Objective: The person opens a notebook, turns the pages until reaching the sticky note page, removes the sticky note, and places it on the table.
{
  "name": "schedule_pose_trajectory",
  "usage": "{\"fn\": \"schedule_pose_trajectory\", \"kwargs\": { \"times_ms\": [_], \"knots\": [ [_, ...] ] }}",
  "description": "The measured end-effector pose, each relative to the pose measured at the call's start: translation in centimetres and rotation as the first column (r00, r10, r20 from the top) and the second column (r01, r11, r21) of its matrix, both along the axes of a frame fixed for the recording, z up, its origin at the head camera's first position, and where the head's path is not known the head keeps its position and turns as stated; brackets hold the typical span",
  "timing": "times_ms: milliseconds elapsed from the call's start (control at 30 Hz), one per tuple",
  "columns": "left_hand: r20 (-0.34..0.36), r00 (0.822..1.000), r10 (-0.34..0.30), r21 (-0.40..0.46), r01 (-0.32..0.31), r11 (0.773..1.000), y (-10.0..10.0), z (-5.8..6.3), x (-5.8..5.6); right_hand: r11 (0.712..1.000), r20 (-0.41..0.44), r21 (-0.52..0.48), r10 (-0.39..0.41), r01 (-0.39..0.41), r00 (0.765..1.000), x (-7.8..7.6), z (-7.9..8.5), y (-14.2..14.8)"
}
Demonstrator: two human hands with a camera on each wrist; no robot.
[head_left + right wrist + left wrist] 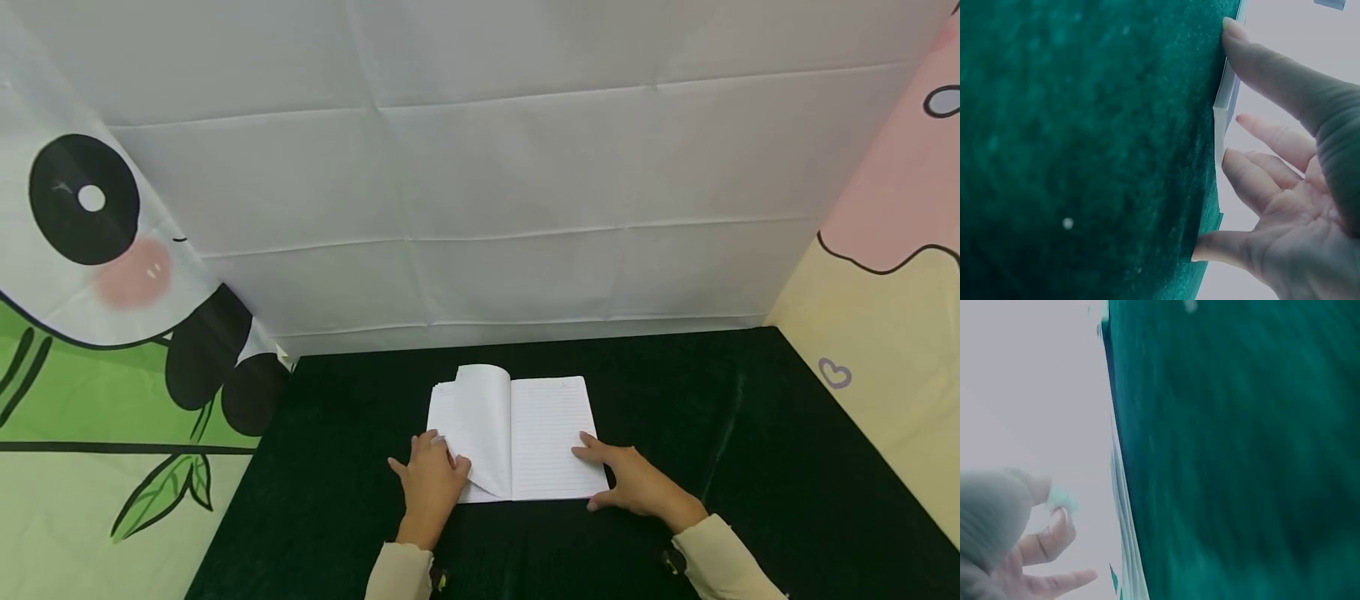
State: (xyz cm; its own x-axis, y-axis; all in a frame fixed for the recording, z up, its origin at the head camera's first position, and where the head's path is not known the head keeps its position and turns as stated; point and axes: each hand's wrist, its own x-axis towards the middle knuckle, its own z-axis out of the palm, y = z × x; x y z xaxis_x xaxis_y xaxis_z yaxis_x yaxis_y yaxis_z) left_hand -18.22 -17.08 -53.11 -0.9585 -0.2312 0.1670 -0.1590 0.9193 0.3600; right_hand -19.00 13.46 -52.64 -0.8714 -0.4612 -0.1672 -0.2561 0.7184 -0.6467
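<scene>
A white notebook (551,433) with ruled lines lies spread on the dark green cloth. Its loose page (483,425) curls over the left half, showing a plain side. My left hand (431,475) is at this page's lower left edge, fingers bent and thumb on the sheet. A small pale piece shows between the fingertips (1063,515) in the left wrist view. Around the notebook's lower right corner, my right hand (637,479) is spread, fingertips on the ruled page and thumb near the bottom edge. The right wrist view shows the fingers (1266,62) along the notebook's edge.
The dark green cloth (360,417) covers the table around the notebook. A white fabric backdrop (480,183) stands behind it. Printed cartoon panels flank the table, a green one (60,483) at the left and a pink-and-yellow one (885,308) at the right.
</scene>
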Motion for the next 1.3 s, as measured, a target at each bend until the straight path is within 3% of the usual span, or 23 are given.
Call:
{"fn": "schedule_pose_trajectory", "kwargs": {
  "times_ms": [133, 267, 500, 600, 700, 767, 800, 867, 933, 1000, 1033, 1067, 1133, 1300],
  "knots": [
    [0.068, 0.996, 0.049, -0.012, -0.049, 0.999, -1.8, 0.2, 0.7, 1.000, 0.010, 0.010, -0.010, 0.010, 1.000, 0.0, 0.1, -0.1],
    [0.115, 0.992, 0.054, -0.035, -0.050, 0.998, -2.9, 0.2, 1.7, 1.000, -0.005, 0.001, -0.004, 0.004, 1.000, 0.0, 0.2, 0.0],
    [0.119, 0.992, 0.044, -0.067, -0.037, 0.997, -3.2, 0.0, 2.4, 1.000, -0.022, -0.011, 0.027, -0.027, 0.999, -0.1, 0.1, 0.5],
    [0.075, 0.997, -0.006, -0.057, 0.010, 0.998, -3.1, -0.4, 2.2, 0.999, -0.012, -0.034, 0.034, -0.035, 0.999, -0.3, -0.1, 0.8],
    [0.057, 0.990, -0.133, -0.058, 0.136, 0.989, -2.7, -0.5, 2.1, 0.997, -0.013, -0.058, 0.050, -0.050, 0.999, -0.6, -0.1, 1.0],
    [0.087, 0.965, -0.248, -0.064, 0.253, 0.965, -2.3, -0.3, 2.0, 0.996, -0.022, -0.070, 0.059, -0.061, 0.998, -0.8, -0.1, 1.1],
    [0.114, 0.944, -0.311, -0.069, 0.320, 0.945, -2.0, -0.2, 2.0, 0.995, -0.031, -0.072, 0.063, -0.065, 0.998, -0.9, 0.0, 1.1],
    [0.166, 0.884, -0.438, -0.053, 0.451, 0.891, -1.3, 0.0, 1.8, 0.995, -0.044, -0.072, 0.062, -0.065, 0.997, -1.0, 0.2, 1.1],
    [0.209, 0.811, -0.546, -0.006, 0.559, 0.829, -0.5, 0.0, 1.6, 0.996, -0.055, -0.073, 0.054, -0.058, 0.997, -1.0, 0.3, 1.1],
    [0.228, 0.747, -0.624, 0.046, 0.632, 0.774, 0.4, 0.0, 1.4, 0.996, -0.066, -0.074, 0.054, -0.059, 0.996, -1.0, 0.3, 1.0],
    [0.229, 0.727, -0.647, 0.077, 0.649, 0.757, 0.9, -0.1, 1.3, 0.995, -0.071, -0.077, 0.054, -0.060, 0.996, -1.0, 0.2, 1.0],
    [0.226, 0.714, -0.663, 0.098, 0.661, 0.744, 1.3, -0.1, 1.2, 0.995, -0.074, -0.079, 0.054, -0.059, 0.996, -1.0, 0.2, 0.9],
    [0.221, 0.705, -0.674, 0.113, 0.668, 0.735, 2.2, -0.2, 1.1, 0.995, -0.077, -0.083, 0.049, -0.056, 0.996, -1.0, 0.2, 0.7],
    [0.217, 0.724, -0.655, 0.140, 0.640, 0.755, 3.9, -0.3, 1.0, 0.996, -0.065, -0.085, 0.008, -0.014, 0.998, -0.9, 0.1, 0.4]
  ]
}}
